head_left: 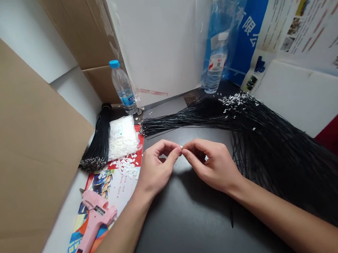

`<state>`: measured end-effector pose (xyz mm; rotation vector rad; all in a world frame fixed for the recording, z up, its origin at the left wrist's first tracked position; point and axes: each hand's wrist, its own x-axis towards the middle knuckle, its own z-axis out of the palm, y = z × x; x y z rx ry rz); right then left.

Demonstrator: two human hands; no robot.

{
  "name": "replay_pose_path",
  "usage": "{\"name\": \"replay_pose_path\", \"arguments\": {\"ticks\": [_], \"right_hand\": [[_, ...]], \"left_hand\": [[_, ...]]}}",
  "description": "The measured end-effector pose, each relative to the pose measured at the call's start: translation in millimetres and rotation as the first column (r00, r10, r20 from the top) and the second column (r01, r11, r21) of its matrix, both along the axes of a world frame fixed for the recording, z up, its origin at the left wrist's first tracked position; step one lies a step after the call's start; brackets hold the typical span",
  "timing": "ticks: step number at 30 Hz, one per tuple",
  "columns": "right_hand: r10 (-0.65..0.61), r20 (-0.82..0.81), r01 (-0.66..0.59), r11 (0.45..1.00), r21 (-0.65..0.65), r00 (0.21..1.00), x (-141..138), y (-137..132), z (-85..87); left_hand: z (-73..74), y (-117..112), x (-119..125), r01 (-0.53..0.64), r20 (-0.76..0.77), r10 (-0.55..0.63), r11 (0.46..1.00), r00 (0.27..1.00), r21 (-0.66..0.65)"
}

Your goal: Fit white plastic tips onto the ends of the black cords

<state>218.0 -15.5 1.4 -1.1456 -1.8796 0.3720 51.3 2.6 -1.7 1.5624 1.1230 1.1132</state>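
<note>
**Pinch at centre of view.** A small white piece (180, 147) sits where my left hand (159, 167) and right hand (210, 166) meet. Both hands are closed to a pinch, thumb and forefinger tips together on the piece (it is too small here to tell which hand bears it, or whether a cord passes through it). My other fingers curl loosely beneath.

**Around the piece.** Just right of it and behind, a spread of thin black cords (265, 149) fans across the dark tabletop (185, 230) and over its far right edge. A cluster of white pieces (235, 101) lies on these cords, up and to the right of the pinch. Most of the visible cord length carries none, though whether the cluster is fixed on or merely resting there cannot be told. Up and to the left stands a bag of white pieces (122, 137), well filled, beside a tied bundle of black cords (100, 136). Loose white pieces (125, 166) are scattered on a red printed sheet (114, 186) nearer the pinch.

**Farther out.** Left of the pinch and nearer me lies a pink hot glue gun (91, 229). Two water bottles (123, 86) (215, 67) stand well beyond it, and a cardboard sheet (15, 146) walls off the far left.
</note>
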Motion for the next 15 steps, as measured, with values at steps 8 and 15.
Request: {"name": "replay_pose_path", "arguments": {"ticks": [8,15], "right_hand": [[-0.039,0.058,0.044,0.994,-0.096,0.998,2.2,2.9,0.7],[-0.033,-0.004,0.033,0.997,-0.071,0.999,-0.5,3.8,-1.0]], "left_hand": [[-1.3,1.4,1.0,0.001,0.008,-0.001,1.000,1.000,-0.025],[-0.9,1.6,1.7,0.020,0.057,-0.015,0.996,0.998,-0.083]]}}
